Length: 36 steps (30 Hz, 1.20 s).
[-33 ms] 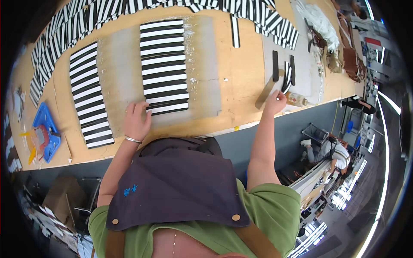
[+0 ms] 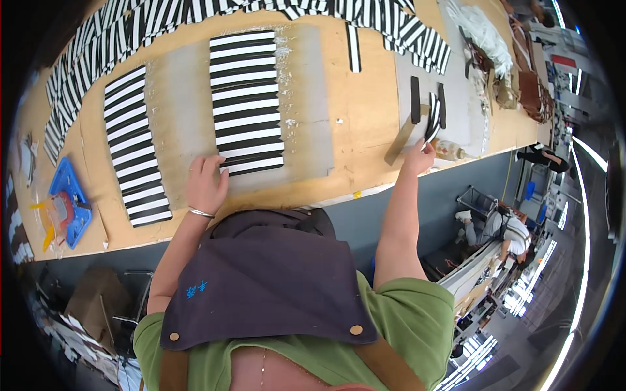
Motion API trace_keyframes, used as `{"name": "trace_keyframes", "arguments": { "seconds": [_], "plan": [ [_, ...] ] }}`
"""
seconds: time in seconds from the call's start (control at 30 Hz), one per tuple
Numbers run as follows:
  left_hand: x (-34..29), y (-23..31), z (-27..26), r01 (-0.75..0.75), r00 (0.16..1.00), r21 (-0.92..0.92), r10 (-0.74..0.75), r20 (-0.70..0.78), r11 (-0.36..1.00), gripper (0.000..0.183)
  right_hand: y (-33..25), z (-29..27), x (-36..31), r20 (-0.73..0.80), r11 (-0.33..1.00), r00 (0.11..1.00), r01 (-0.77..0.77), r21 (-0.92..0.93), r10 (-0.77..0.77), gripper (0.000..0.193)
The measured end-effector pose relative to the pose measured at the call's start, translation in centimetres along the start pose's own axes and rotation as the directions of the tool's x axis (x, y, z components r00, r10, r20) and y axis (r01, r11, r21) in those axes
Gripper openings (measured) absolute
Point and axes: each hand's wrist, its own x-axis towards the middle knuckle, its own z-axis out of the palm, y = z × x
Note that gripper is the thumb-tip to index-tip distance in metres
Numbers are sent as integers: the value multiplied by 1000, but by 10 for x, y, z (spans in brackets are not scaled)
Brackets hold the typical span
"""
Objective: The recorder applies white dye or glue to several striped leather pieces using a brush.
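My left hand [image 2: 208, 184] rests on the table with fingers spread and bent, its fingertips at the lower left corner of a column of black-and-white strips [image 2: 246, 101]. The strips lie side by side on a glue-stained grey sheet. Over at the right, my right hand [image 2: 419, 158] pinches the near end of a small bundle of curved black-and-white strips [image 2: 433, 116]. Dark flat bars [image 2: 415, 100] lie beside that bundle. A second column of striped pieces [image 2: 138, 146] lies left of my left hand.
Overlapping striped pieces [image 2: 195, 14] line the table's far side, and one single strip [image 2: 353, 49] lies apart. A blue tray [image 2: 79, 218] is at the left. A bottle [image 2: 450, 150] lies near my right hand. White plastic [image 2: 486, 39] is heaped at the far right.
My right hand has shifted very slightly, still pinching the strips. The whole view has moved a little; my left hand stays at the column's corner.
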Motion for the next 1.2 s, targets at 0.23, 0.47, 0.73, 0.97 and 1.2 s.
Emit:
{"name": "trace_keyframes", "arguments": {
  "seconds": [0.23,0.47,0.73,0.97,1.2],
  "plan": [
    [-1,8,0,-14,1000,3,14,24,1000,20,45,13,47,230,931,923,-343,125,309,45],
    [-6,8,-6,-70,997,28,69,23,997,16,27,1,40,121,983,979,-171,63,163,41],
    [-22,8,-9,-2,1000,-6,2,11,1000,15,-57,-67,-88,423,710,866,-120,694,-266,17],
    [-18,29,-17,-59,970,-187,12,-243,981,21,-99,-116,-181,811,813,-58,-74,578,-582,12],
    [-34,12,-10,-23,875,-184,109,471,983,35,-106,-93,-236,806,801,-429,257,541,-407,13]
  ]
}}
